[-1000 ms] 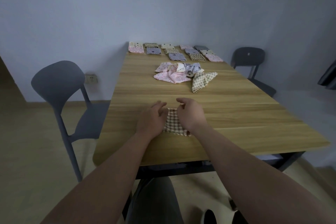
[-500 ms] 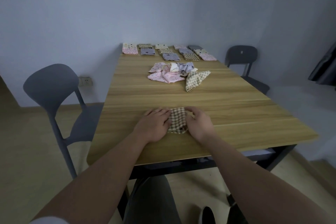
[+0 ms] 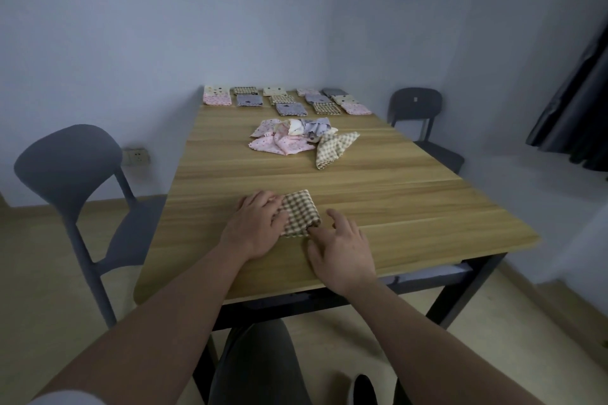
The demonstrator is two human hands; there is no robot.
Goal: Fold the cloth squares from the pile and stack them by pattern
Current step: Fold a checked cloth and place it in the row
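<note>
Left hand (image 3: pixel 260 227): fingers flat, pressing on the left part of my folded brown-checked cloth (image 3: pixel 301 212).
Right hand (image 3: pixel 343 253): fingers spread and relaxed on the worktop (image 3: pixel 394 200), fingertips touching the cloth's near right corner; it grips nothing.
Cloth: near the front edge, between my two hands.
Worktop: pale wood grain on a black frame, set in a corner of plain bluish-white walls.
Pile (image 3: pixel 283 141): unfolded squares mid-worktop in pink-flowered, cream and grey, with one beige-checked square (image 3: pixel 334 149) lying at its right.
Folded stacks (image 3: pixel 286 100): rows along the far edge, in checked, pink, grey and dotted cream.
Grey chair (image 3: pixel 65 164): at left.
Dark chair (image 3: pixel 414 105): at far right.
Wall socket (image 3: pixel 135 156): just beside the grey chair.
Dark curtain (image 3: pixel 579 108): at the right edge.
</note>
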